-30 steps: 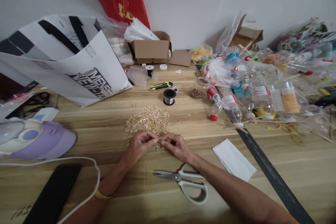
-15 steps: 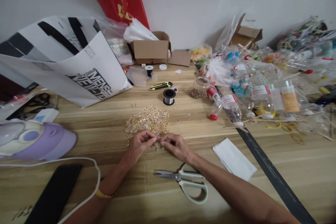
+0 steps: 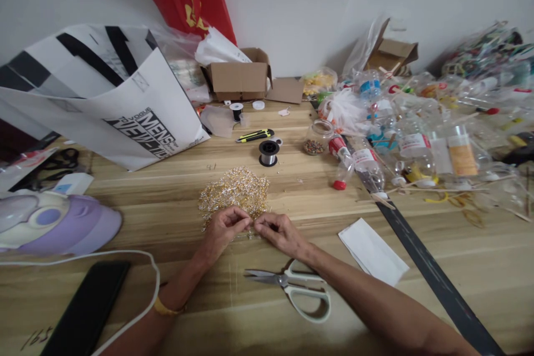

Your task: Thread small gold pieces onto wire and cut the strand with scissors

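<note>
A mound of gold and silver beadwork (image 3: 234, 192) lies on the wooden table (image 3: 167, 200) in front of me. My left hand (image 3: 224, 229) and my right hand (image 3: 278, 231) meet at its near edge. Both are closed in a pinch on a small beaded piece at the mound's rim, fingertips almost touching. A white-handled pair of scissors (image 3: 298, 289) lies just under my right wrist. A spool of thin wire (image 3: 269, 153) stands beyond the beadwork.
A large white printed bag (image 3: 125, 105) leans at the left, with a lilac device (image 3: 58, 222), a white cable and a black phone (image 3: 85, 311) near me. Cardboard boxes (image 3: 240, 78), a yellow cutter (image 3: 255, 136), a bead jar (image 3: 316, 140), plastic bottles (image 3: 417, 139), a black strip (image 3: 434, 283) and white paper (image 3: 372, 252) fill the right.
None of the objects has moved. My fingers shift only slightly on the beaded piece, and the camera has tilted a little.
</note>
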The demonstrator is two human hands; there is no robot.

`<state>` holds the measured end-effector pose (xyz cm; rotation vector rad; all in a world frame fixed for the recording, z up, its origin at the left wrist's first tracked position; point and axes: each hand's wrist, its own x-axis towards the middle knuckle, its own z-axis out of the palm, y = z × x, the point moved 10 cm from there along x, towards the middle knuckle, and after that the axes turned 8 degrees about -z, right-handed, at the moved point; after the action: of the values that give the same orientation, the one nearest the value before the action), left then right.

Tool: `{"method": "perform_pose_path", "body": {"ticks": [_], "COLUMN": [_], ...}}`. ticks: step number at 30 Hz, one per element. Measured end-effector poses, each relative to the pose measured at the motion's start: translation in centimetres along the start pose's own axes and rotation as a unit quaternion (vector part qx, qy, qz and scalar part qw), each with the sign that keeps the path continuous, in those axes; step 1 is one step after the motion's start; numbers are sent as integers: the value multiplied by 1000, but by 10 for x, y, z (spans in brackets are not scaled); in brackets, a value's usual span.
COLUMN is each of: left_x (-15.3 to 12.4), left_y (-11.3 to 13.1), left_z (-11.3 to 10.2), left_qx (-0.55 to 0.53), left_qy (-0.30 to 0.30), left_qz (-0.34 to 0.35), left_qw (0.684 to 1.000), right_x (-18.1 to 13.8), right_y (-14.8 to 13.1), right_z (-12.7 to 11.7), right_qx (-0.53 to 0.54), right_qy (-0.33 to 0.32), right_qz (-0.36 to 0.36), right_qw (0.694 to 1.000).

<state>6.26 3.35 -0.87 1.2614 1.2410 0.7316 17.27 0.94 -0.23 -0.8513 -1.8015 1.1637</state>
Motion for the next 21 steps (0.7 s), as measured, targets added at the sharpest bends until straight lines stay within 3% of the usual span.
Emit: {"method": "perform_pose_path", "body": {"ticks": [21], "left_x": [1], "left_y": [3], "left_z": [5], "left_qx": [25], "left_qy": [-11], "left_qz": [48], "left_qw": [998], "right_x": [-2], "right_y": [1], "right_z": [2], "right_qx": [3], "right_qy": [-15], "right_qz": [7], "right_qw": [1000]}}
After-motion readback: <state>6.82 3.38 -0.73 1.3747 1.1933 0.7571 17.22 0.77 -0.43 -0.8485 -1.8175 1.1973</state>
